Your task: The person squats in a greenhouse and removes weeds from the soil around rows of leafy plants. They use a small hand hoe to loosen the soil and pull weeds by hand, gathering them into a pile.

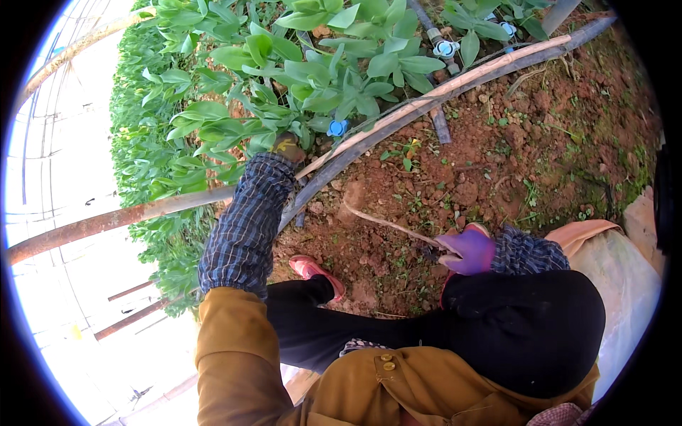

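My left hand (288,147), in a dark glove with yellow marks, reaches in among the leafy green plants (266,114). It is beside the lower end of a pale wooden pole (383,121). Leaves hide its fingers, so I cannot tell whether it grips anything. Low over the soil by my knee, my right hand (470,252) wears a purple glove. Its fingertips are closed on one end of a thin, curved brown stem (391,224). The stem's other end extends left over the reddish soil (469,175).
A grey pipe (349,165) curves along the bed's edge beside the pole. Blue valve fittings (445,49) and another blue fitting (337,128) sit among the plants. A rusty metal pipe (122,214) crosses at left. Plastic sheeting (618,271) lies to the right.
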Demonstrator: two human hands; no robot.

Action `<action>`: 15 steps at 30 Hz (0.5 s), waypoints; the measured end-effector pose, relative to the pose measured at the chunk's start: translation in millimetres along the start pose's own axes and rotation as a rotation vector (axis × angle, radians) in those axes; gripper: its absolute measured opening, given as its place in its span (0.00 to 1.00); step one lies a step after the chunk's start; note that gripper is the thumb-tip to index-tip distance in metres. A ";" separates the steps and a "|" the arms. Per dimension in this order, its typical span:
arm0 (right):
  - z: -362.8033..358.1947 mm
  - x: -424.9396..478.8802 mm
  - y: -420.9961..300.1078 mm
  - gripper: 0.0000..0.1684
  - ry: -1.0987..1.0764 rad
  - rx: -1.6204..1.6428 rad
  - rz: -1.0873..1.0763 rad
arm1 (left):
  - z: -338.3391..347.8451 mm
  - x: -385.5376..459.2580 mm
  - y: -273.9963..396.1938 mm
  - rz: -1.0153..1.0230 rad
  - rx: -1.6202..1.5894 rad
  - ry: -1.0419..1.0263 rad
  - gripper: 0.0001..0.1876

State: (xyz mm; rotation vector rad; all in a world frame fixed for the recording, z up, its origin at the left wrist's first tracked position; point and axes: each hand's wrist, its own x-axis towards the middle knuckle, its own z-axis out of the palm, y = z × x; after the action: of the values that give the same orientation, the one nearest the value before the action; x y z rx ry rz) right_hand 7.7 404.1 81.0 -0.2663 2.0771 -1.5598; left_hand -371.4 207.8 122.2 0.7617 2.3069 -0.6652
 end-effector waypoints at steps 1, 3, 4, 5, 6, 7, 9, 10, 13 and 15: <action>-2.4 -2.5 -0.5 0.18 0.004 0.008 -0.005 | 4.1 -2.7 -7.3 -0.005 -0.044 0.029 0.30; -5.9 -7.1 -0.9 0.17 0.016 0.102 0.026 | 21.5 -16.3 -27.3 -0.015 -0.165 0.244 0.29; -7.8 -9.6 -1.3 0.16 0.023 0.149 0.046 | 32.0 -25.4 -36.6 -0.007 -0.225 0.399 0.29; -10.9 -11.9 -2.3 0.16 0.028 0.124 0.059 | 43.1 -34.8 -44.2 -0.005 -0.284 0.554 0.29; -14.1 -17.0 -2.4 0.16 0.036 0.096 0.093 | 45.1 -39.6 -35.0 -0.056 -0.347 0.577 0.27; -16.2 -18.8 -1.3 0.16 0.041 0.071 0.112 | 35.7 -51.5 -23.1 -0.117 -0.399 0.600 0.25; -18.8 -19.4 6.5 0.16 0.153 -0.147 0.085 | 42.2 -62.2 -10.0 -0.148 -0.769 0.659 0.20; -21.6 -19.4 10.1 0.16 0.206 -0.259 0.067 | 52.4 -64.1 -6.4 -0.113 -1.090 0.689 0.17; -46.8 -15.9 21.4 0.17 0.356 -0.542 0.010 | 58.8 -78.3 8.9 -0.182 -1.632 0.670 0.09; -61.3 -18.2 18.3 0.16 0.343 -0.455 -0.041 | 54.4 -87.0 10.3 -0.298 -1.793 0.613 0.09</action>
State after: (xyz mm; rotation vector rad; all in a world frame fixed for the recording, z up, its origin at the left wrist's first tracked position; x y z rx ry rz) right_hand -5.8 469.2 81.2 -0.2127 2.7036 -1.1995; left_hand -287.2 151.3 141.3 -0.3314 2.3446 1.6190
